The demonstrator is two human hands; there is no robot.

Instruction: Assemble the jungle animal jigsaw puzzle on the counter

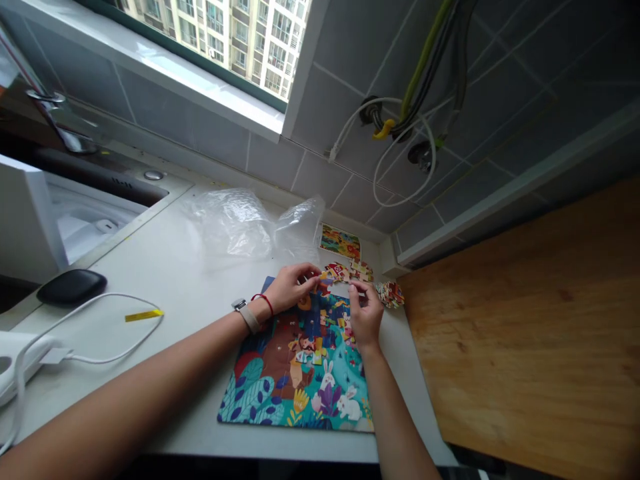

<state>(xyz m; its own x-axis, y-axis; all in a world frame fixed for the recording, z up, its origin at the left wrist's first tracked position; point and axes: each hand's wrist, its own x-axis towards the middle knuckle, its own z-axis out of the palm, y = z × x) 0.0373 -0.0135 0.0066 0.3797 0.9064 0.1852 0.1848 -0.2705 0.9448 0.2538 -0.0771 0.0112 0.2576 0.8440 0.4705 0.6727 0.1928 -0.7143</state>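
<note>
Along the top edge of the puzzle board (295, 373), our left hand (293, 288) and right hand (365, 313) curl their fingers inward; we cannot tell whether they grip a piece. A careless wrist could scatter the loose pieces (347, 270) just beyond that edge.

White countertop (190, 287) — jigsaw puzzle (295, 373) (plastic bag (230, 223) too).

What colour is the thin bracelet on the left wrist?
The cord bracelet is red, best seen in the head view.
</note>
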